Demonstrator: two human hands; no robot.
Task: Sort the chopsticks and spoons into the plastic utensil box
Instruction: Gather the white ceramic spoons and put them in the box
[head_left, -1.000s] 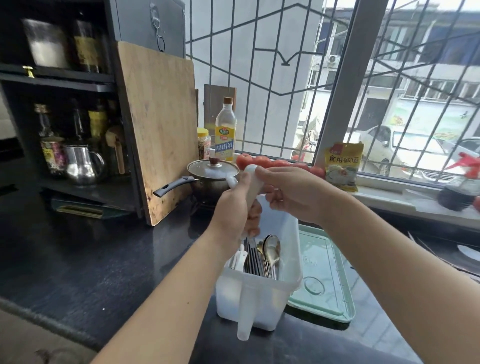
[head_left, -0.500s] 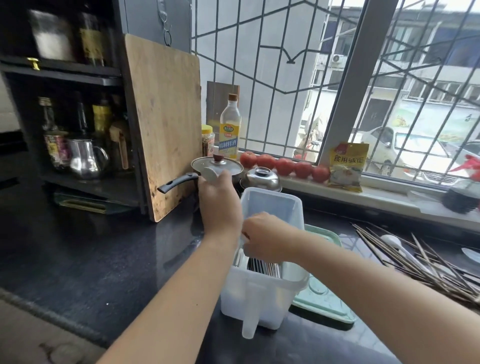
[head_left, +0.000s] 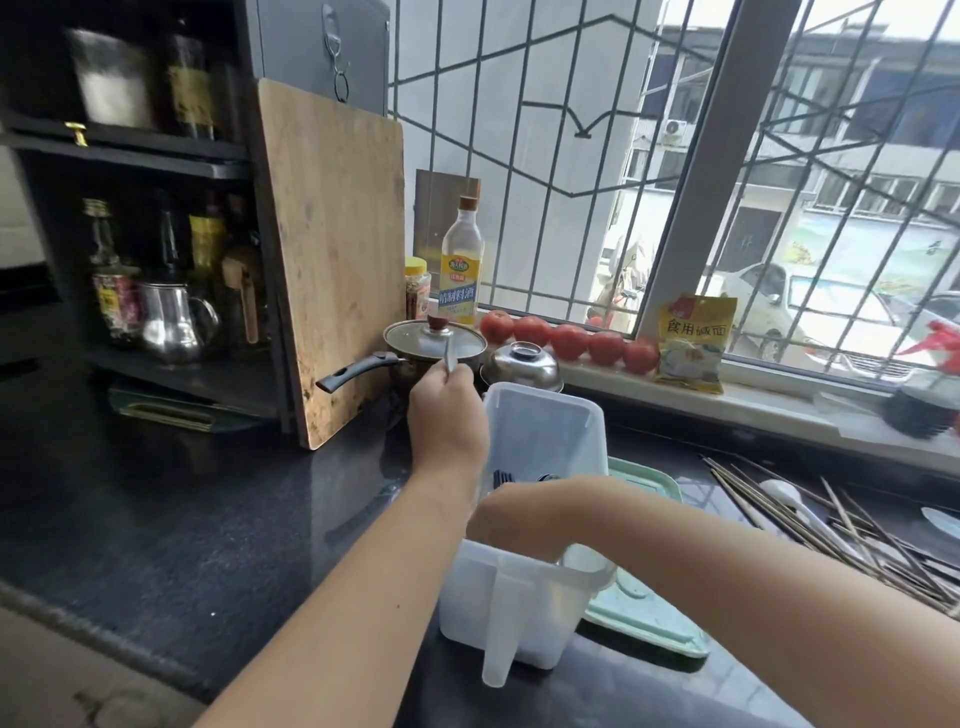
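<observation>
A translucent white plastic utensil box (head_left: 545, 431) stands on the dark counter, with dark chopsticks (head_left: 502, 477) showing inside it. My left hand (head_left: 448, 421) hovers at the box's far left corner, closed around a metal spoon (head_left: 450, 355); only the spoon's thin handle sticks up above my fist. My right hand (head_left: 511, 514) reaches down into the box, and its fingers and anything they hold are hidden by the box wall. A loose pile of chopsticks (head_left: 852, 540) and white spoons (head_left: 782, 491) lies on the counter to the right.
A pale green lid (head_left: 647, 621) lies flat right of the box. Behind the box are a lidded saucepan (head_left: 434, 340) with its handle pointing left, a steel bowl (head_left: 521, 364), a bottle (head_left: 460, 265) and tomatoes (head_left: 569, 340). A wooden cutting board (head_left: 337, 249) leans against the shelf.
Both hands were together above the box on a white spoon. My right hand has since dropped into the box; my left hand moved to the far left corner, holding a metal handle.
</observation>
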